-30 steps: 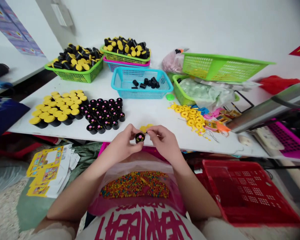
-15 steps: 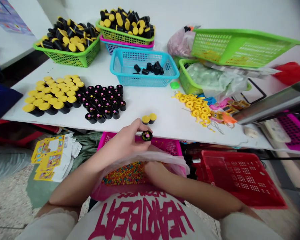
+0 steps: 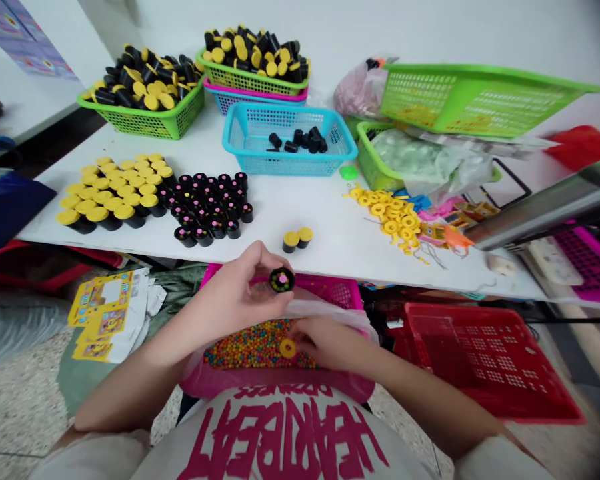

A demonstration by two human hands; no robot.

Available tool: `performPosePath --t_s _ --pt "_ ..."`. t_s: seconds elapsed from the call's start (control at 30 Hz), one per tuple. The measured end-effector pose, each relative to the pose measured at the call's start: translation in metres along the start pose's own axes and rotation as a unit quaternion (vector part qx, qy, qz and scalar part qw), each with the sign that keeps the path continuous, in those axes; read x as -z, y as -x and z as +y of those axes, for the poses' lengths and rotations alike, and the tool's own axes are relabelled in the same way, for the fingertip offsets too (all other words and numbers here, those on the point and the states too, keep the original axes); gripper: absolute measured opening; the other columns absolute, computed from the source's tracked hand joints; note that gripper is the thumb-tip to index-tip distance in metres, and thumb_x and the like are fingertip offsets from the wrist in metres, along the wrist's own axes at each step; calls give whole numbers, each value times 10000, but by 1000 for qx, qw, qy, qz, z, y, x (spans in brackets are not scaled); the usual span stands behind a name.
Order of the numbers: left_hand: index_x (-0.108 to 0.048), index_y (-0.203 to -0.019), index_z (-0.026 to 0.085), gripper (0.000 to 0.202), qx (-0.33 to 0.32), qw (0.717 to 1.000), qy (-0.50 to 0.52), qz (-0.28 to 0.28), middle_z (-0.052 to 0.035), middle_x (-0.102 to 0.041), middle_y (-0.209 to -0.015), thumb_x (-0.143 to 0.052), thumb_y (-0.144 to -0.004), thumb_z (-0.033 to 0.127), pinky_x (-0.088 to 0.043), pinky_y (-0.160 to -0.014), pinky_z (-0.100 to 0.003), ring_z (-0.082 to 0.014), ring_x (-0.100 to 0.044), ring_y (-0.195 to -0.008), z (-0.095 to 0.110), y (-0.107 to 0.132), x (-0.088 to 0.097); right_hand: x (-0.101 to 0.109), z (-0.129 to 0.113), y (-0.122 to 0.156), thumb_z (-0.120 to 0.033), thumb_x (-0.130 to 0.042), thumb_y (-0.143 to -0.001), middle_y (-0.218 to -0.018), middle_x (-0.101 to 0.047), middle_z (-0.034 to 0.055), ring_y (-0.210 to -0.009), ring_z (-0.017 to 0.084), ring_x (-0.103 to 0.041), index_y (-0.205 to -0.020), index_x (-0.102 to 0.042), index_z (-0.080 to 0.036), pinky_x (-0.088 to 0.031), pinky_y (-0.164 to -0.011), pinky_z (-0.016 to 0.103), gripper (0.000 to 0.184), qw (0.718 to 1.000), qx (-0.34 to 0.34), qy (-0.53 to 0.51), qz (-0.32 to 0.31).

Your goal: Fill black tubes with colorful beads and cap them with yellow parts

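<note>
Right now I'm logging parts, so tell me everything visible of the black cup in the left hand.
The cup is black, round and seemingly plastic, lidless, its mouth facing the camera. Inside are a pink piece and small coloured balls. The left hand grips its side, near the table's front edge.

Black cylindrical plastic pot (image 3: 282,281): smooth. Silver metal tube (image 3: 545,205), 3 o'clock: glossy. Red rectangular plastic crate (image 3: 495,360), 4 o'clock: glossy.

Specks (image 3: 280,286) inside the held black cup (image 3: 271,277) too small to identify, silver pole (image 3: 555,203) cut off at right edge
</note>
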State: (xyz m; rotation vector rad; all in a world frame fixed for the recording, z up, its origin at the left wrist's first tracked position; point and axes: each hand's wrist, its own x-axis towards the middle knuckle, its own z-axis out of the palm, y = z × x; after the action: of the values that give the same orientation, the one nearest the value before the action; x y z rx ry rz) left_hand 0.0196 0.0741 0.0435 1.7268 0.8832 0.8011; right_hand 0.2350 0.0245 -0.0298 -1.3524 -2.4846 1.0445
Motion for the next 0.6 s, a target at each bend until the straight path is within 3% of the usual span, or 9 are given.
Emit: performPosePath --t_s 0.07,0.1,0.2,0.27,0.33,0.5,0.6 --pt "-439 -968 221 256 -3 1000 28 -8 -61 -645 -1093 -663 -844 230 -499 -744 -262 -132 -610 -883 -4 4 -3 25 -9 9 -160 -653 -823 -826 -744 -17 -641 106 -659 -926 -730 -229 -499 -572 191 146 993 37 -114 0" --pt "-440 -980 223 255 -10 999 46 -14 -64 -641 -1107 -661 -852 227 -500 -750 -263 -135 -616 -901 -7 5 -5 36 -15 12 -209 -638 -862 -849 -741 -2 -658 108 -658 -962 -719 -221 -507 -577 200 130 982 49 -177 41" --pt "-451 -1034 227 253 -43 995 91 -18 -83 -626 -1173 -648 -876 226 -508 -816 -294 -161 -628 -997 -17 7 -12 55 -31 14 -280 -595 -918 -867 -723 24 -659 114 -645 -1022 -680 -214 -531 -566 227 150 923 62 -284 252" --pt "-449 -1082 231 269 -71 993 92 -9 -96 -613 -1203 -638 -890 240 -503 -869 -321 -177 -619 -1053 -22 6 -16 57 -38 10 -255 -611 -909 -902 -709 32 -657 116 -635 -1016 -678 -233 -539 -562 238 127 891 79 -245 374" --pt "-435 -1113 235 273 -100 992 81 4 -100 -597 -1215 -614 -911 275 -494 -910 -334 -184 -601 -1096 -25 5 -19 54 -40 2 -184 -611 -899 -958 -694 39 -723 129 -647 -1024 -684 -256 -560 -615 259 162 874 124 -140 449" --pt "-372 -1155 246 228 -140 984 102 40 -92 -569 -1194 -458 -986 373 -484 -922 -326 -155 -581 -1072 -31 1 -27 42 -27 -19 -69 -500 -920 -1002 -673 54 -959 173 -650 -1236 -625 -258 -586 -832 326 389 807 297 75 505" --pt "-349 -1200 251 207 -135 985 103 38 -90 -526 -1229 -389 -1012 327 -472 -929 -323 -144 -557 -1077 -40 0 -30 33 -14 -27 -99 -513 -929 -1019 -669 66 -966 195 -659 -1333 -576 -245 -607 -820 343 435 780 328 111 522"
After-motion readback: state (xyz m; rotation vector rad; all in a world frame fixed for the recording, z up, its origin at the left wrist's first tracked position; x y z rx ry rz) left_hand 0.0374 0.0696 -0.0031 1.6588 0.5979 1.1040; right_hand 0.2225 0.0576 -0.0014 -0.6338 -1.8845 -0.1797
